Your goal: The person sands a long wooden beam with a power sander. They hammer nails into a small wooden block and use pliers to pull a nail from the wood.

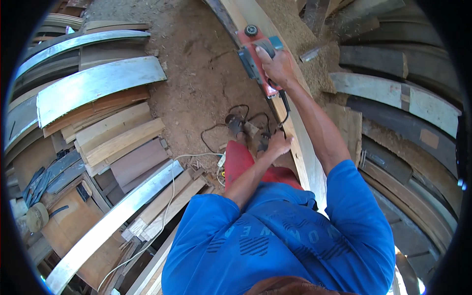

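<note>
A red and grey electric hand planer with a black knob rests on a long pale wooden board that runs away from my body. My right hand is wrapped round the planer's rear handle, with the arm stretched forward. The planer's black power cord drops from its back end towards my left hand. That hand is closed on the cord beside the board, nearer to my body. Part of the cord loops on the ground by my feet.
Stacked planks and a pale curved panel lie to the left. A white extension cable crosses the wood there. More boards are piled on the right, with wood shavings beside the work board. Bare dirt shows on the left.
</note>
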{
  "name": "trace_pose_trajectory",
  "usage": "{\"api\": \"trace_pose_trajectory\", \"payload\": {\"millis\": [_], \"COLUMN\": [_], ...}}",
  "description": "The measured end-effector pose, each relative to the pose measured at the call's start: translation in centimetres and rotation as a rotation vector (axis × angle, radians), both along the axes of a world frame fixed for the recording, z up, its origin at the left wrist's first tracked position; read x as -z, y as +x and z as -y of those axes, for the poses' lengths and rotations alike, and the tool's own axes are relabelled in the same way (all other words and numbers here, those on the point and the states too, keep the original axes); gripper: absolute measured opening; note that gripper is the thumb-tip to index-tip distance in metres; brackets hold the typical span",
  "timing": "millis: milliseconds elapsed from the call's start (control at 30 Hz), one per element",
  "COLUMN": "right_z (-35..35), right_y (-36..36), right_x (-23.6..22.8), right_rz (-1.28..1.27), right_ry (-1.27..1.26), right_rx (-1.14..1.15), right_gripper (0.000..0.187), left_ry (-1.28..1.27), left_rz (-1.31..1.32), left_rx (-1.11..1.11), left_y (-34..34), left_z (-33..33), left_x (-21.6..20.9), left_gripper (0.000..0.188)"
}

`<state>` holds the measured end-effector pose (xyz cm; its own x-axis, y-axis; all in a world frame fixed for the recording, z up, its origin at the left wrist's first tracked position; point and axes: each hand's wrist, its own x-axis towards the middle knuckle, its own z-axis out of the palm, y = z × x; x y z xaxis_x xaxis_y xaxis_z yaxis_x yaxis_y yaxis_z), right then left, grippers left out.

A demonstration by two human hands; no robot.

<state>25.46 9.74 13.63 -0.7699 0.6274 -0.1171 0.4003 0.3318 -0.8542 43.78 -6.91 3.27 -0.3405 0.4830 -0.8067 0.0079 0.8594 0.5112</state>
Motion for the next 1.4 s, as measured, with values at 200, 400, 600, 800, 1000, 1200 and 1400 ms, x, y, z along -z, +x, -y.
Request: {"api": "trace_pose_trajectory", "payload": {"millis": [200, 400, 600, 800, 1000, 1200, 1400], "right_z": [-0.9, -1.5, -3.1, -3.7, -4.0, -6.4, -6.7], "right_y": [-2.3, -6.1, -9.7, -12.7, -17.9, -21.0, -24.4], "right_x": [-0.8, -2.4, -1.5, -2.1, -3.8, -0.9, -1.8], "right_rz": [0.115, 0.084, 0.061, 0.105, 0.147, 0.148, 0.109], "right_ry": [-0.099, -0.116, -0.143, -0.149, -0.085, -0.109, -0.095], "right_rx": [-0.023, -0.030, -0.006, -0.034, 0.005, -0.001, 0.001], "right_gripper": [0.070, 0.066, 0.066, 0.066, 0.067, 0.071, 0.071], "left_ry": [0.017, 0.001, 0.012, 0.018, 0.051, 0.018, 0.043], "left_rz": [0.012, 0.121, 0.155, 0.055, 0.154, 0.123, 0.139], "left_rx": [0.091, 0.156, -0.122, 0.144, 0.184, 0.220, 0.323], "left_y": [-0.1, -2.9, -11.5, -15.1, -15.1, -16.9, -18.8], "left_z": [-0.1, -0.3, -2.1, -3.6, -3.5, -4.4, -4.1], "left_x": [-0.3, -0.1, -1.2, -2.6, -0.7, -3.0, -2.5], "left_gripper": [0.066, 0.073, 0.067, 0.065, 0.043, 0.046, 0.052]}}
